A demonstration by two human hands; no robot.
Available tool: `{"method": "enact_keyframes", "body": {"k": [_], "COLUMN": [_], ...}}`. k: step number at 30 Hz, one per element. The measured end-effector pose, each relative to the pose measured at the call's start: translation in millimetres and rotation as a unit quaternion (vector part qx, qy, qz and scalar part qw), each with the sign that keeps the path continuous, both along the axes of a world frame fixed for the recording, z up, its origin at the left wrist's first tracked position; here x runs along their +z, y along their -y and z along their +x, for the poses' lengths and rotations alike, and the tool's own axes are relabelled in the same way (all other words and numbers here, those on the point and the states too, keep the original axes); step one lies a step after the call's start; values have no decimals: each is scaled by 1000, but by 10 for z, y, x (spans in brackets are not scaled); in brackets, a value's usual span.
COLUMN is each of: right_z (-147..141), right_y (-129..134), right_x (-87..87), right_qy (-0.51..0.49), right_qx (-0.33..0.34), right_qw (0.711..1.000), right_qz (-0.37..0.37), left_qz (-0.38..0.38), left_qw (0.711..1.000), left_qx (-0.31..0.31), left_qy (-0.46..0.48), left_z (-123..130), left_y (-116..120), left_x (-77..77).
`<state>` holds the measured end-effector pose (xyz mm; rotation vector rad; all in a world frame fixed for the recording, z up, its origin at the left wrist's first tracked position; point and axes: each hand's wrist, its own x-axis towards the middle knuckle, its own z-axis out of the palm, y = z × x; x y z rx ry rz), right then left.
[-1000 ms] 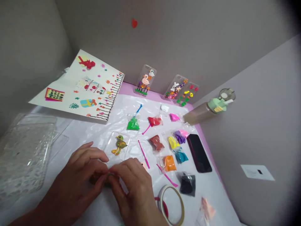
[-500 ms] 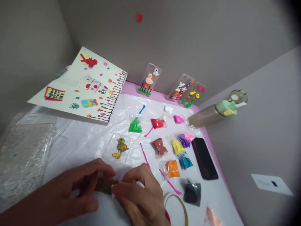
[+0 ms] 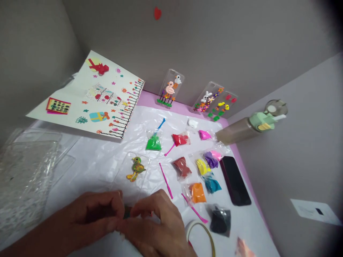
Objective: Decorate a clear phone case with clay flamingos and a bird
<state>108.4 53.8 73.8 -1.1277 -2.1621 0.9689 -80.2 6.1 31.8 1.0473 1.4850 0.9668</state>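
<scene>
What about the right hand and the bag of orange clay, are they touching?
Apart. The head view shows white plastic sheet between the right hand and the orange clay bag.

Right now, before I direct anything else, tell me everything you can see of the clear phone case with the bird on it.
The clear phone case is a transparent, rigid-looking plastic shell with rounded corners, lying flat on the white plastic sheet. A clay bird sits on it, mottled green and yellow, with yellow-orange legs. The case's lower edge lies right by the left hand and the right hand; whether they touch it cannot be told.
</scene>
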Motion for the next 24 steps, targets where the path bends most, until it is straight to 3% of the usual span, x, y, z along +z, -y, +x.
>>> {"method": "enact_keyframes", "body": {"k": [3, 7, 15, 24], "right_z": [136, 231, 134, 35], "right_y": [-199, -325, -243, -164], "right_x": [-46, -127, -240, -268], "right_qy": [11, 45, 170, 168], "right_qx": [53, -13, 18, 43], "right_qw": [992, 982, 964, 968], "right_qz": [115, 180, 205, 183], "left_qz": [-6, 81, 156, 198], "left_qw": [998, 981, 927, 903], "left_qx": [-43, -63, -130, -129], "left_qy": [-34, -162, -317, -359], "left_z": [-173, -269, -288, -221], "left_y": [-107, -164, -247, -308], "left_x": [24, -73, -183, -116]}}
